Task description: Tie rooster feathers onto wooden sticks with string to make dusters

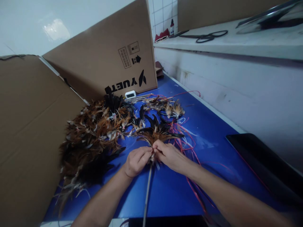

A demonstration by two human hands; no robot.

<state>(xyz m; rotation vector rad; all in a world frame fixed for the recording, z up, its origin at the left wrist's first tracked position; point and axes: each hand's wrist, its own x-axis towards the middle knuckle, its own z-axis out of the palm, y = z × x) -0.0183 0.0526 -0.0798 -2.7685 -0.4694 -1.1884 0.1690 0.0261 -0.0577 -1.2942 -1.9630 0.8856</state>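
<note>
Both hands meet at one spot above the blue tabletop (165,189). The left hand (136,160) and the right hand (170,156) are each pinched shut on the top of a thin grey rod (147,189), fingertips almost touching one another, at the point where a fan of feathers (155,132) joins it. The rod's long axis runs from the grip straight back toward the person, its lower end passing out of view at the bottom edge; the feather fan spreads the opposite way, directly beyond the fingertips. Neither hand is markedly nearer: both sit at the junction, the left on one side, the right on the other.

The feathers are soft, narrow and pointed, rust-brown at the centre, glossy black at the tips. Just right of the grip lie loose red strands (189,148), thin, smooth and curling, some running beneath the right forearm. To the left and beyond the grip a large heap of brown and black feathers (94,135) covers the table. Farther off stand matt cardboard boxes (104,60), stiff and flat-sided. Well to the right lies a dark flat tray (260,157).
</note>
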